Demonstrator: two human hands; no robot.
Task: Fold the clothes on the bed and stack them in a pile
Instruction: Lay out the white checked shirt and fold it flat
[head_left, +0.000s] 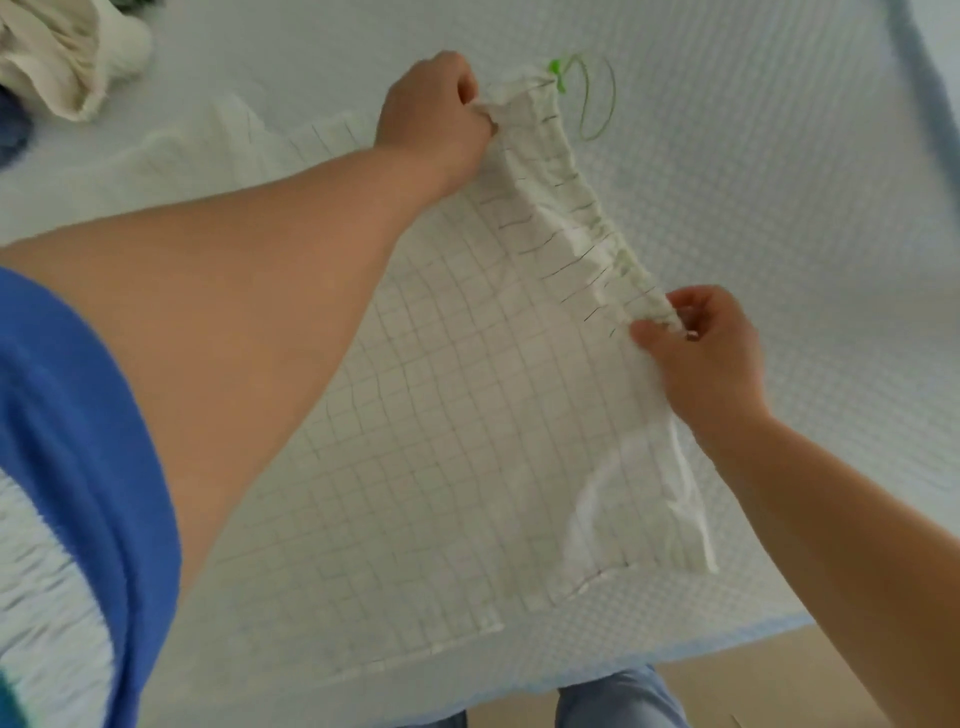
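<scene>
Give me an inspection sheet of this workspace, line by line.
Surface: pale blue textured bed cover, garment spread on it.
Job's things: white checked garment, gathered waistband lifted; green drawstring trailing.
Clutter: cream clothes heap far left corner, a dark blue item beside it.
Grippers: left hand and right hand each pinch a waistband end.
Cables: nothing seen.
Surroundings: tan floor beyond the bed edge; the person's blue sleeve.

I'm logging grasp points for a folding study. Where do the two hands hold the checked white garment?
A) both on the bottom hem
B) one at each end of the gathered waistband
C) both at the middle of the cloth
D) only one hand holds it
B: the left hand and the right hand each pinch one end of the gathered waistband of the checked white garment.
</scene>
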